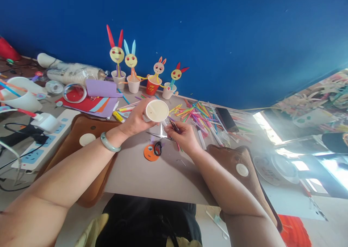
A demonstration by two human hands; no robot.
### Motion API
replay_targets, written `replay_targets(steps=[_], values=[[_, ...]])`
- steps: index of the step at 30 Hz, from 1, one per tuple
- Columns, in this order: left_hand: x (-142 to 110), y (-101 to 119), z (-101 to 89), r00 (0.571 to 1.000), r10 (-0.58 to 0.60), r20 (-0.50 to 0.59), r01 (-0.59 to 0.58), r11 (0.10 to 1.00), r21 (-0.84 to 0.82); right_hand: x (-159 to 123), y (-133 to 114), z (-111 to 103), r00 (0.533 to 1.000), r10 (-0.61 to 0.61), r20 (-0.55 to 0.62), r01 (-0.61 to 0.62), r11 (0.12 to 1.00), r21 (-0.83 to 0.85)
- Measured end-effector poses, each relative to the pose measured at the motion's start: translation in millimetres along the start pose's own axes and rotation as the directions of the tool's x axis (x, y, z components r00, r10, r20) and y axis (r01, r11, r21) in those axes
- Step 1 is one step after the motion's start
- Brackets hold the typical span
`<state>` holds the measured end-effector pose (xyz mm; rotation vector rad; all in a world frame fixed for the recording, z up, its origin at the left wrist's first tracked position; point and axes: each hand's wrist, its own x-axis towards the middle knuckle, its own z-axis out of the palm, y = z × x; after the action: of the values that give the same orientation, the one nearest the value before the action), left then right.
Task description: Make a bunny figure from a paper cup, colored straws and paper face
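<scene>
white paper cup (157, 111) sits clamped in our left hand (136, 115); our right hand (185, 136) pinches a dark tool (174, 126); a slip, we judge, could gouge the cup.

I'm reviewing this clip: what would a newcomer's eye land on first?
Probably the four long-eared figures, standing in cups in a row against the vivid blue wall. Next, the pale cup in the left hand, near the middle, and the orange disc with a face, lying below it on the table.
</scene>
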<state>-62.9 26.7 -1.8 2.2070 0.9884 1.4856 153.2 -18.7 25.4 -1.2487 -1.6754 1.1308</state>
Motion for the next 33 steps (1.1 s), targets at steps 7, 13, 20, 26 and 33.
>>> replay_targets(steps=[7,13,20,26,33], values=[[-2,1,1.2,1.0,-0.024,-0.004,0.024,0.999,-0.043,-2,3,6,1.0,-0.014,0.022,0.013,1.0,0.023],[-2,-1,0.0,1.0,-0.011,-0.026,0.011,1.0,-0.021,-4,4,10,1.0,-0.006,0.013,0.006,1.0,0.015],[0,-4,-1.6,0.997,-0.052,-0.052,0.053,0.998,0.023,-4,2,10,1.0,-0.018,-0.006,0.018,0.999,0.029],[-2,-5,1.2,0.997,-0.061,-0.04,0.062,0.998,0.015,-7,2,13,0.998,-0.02,0.051,0.019,0.999,0.026],[-2,-5,1.2,0.998,-0.068,-0.008,0.067,0.998,-0.021,-10,-1,14,0.998,-0.005,0.07,0.002,0.999,0.042]])
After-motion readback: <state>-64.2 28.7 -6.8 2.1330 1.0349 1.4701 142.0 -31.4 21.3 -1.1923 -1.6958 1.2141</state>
